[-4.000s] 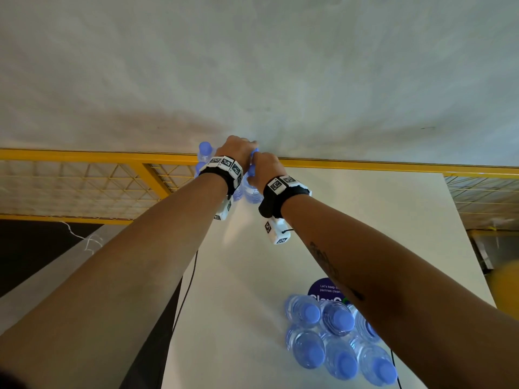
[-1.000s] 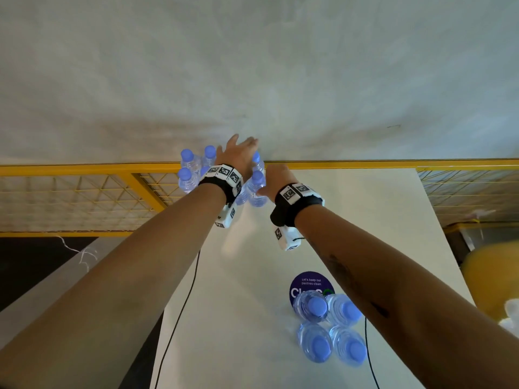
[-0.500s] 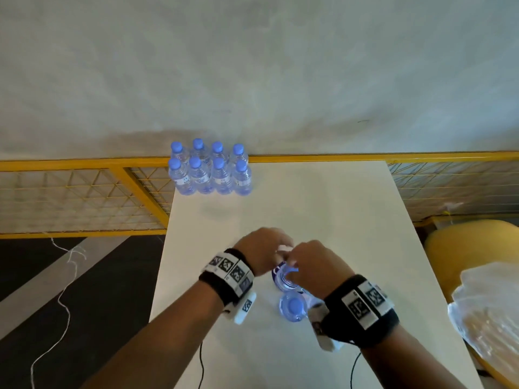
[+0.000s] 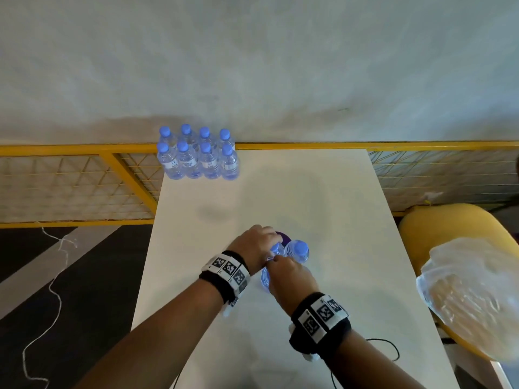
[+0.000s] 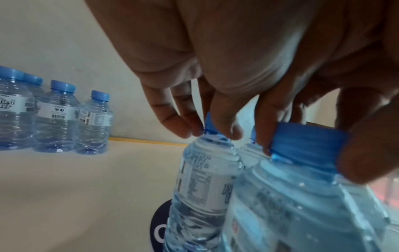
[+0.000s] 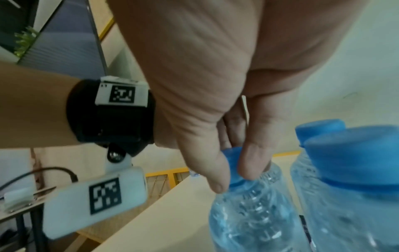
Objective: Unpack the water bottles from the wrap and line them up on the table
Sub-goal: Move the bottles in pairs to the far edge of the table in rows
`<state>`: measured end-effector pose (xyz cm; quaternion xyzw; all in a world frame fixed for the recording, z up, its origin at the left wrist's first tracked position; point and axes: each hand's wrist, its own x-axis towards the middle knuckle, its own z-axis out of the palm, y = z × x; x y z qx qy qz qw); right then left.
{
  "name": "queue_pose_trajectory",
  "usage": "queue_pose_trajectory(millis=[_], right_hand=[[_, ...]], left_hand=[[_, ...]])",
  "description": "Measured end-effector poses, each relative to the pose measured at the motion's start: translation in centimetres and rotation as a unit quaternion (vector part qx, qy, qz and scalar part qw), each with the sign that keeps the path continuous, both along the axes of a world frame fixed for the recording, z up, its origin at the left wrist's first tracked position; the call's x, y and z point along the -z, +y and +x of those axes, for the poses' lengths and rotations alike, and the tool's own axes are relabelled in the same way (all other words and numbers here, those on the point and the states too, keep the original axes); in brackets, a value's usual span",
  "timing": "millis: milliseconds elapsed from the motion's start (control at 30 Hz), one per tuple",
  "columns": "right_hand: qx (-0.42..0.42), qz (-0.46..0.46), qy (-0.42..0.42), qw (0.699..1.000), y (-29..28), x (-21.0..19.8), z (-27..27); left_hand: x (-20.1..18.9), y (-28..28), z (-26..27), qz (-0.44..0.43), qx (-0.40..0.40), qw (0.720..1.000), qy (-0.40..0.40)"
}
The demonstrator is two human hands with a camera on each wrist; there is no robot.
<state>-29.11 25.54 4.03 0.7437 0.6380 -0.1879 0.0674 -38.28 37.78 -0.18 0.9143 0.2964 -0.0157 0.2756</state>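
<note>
Eight clear water bottles (image 4: pixel 198 157) with blue caps stand in two rows at the table's far left corner, also in the left wrist view as bottles (image 5: pixel 54 116). Near the table's middle stands a small group of bottles. My left hand (image 4: pixel 264 245) pinches the cap of the far-left bottle (image 5: pixel 205 179) between its fingertips (image 5: pixel 175 124). My right hand (image 4: pixel 283 272) pinches the cap of the near-left bottle (image 6: pixel 248 213) with thumb and finger. A third bottle (image 4: pixel 298 249) stands free to the right of both hands. Whatever else stands in this group is hidden under my hands.
The crumpled clear wrap (image 4: pixel 466 304) lies on a yellow chair (image 4: pixel 449 220) at the right. A yellow mesh rail (image 4: pixel 421 145) runs behind the white table (image 4: pixel 309 192). A purple round sticker (image 4: pixel 284 237) is beside the bottles. A black cable (image 4: pixel 379 343) trails by my right wrist.
Both hands came back from the far corner, leaving the rows standing there, and closed on caps in the near group. Since half a second ago they shifted only slightly.
</note>
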Motion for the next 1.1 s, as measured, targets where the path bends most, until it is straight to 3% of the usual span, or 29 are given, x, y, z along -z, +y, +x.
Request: queue_pose_trajectory(millis=[200, 433, 600, 767, 1100], right_hand=[[0.017, 0.003, 0.053, 0.998, 3.7, -2.2, 2.1], [0.049, 0.066, 0.08, 0.993, 13.0, -4.9, 5.2], [0.058, 0.092, 0.051, 0.993, 19.5, -3.2, 6.2], [0.006, 0.09, 0.038, 0.995, 23.7, 0.3, 6.8], [-0.03, 0.103, -0.003, 0.994, 30.9, 2.7, 8.4]], left_hand=[[-1.6, 3.5, 0.3, 0.069, -0.058, 0.996, 0.002], [-3.7, 12.9, 3.4, 0.086, -0.14, 0.986, -0.009], [-3.9, 20.0, 6.0, 0.12, -0.178, 0.977, 0.004], [-2.1, 25.3, 7.2, 0.14, -0.208, 0.968, 0.032], [0.0, 30.1, 7.8, 0.124, -0.222, 0.966, 0.038]])
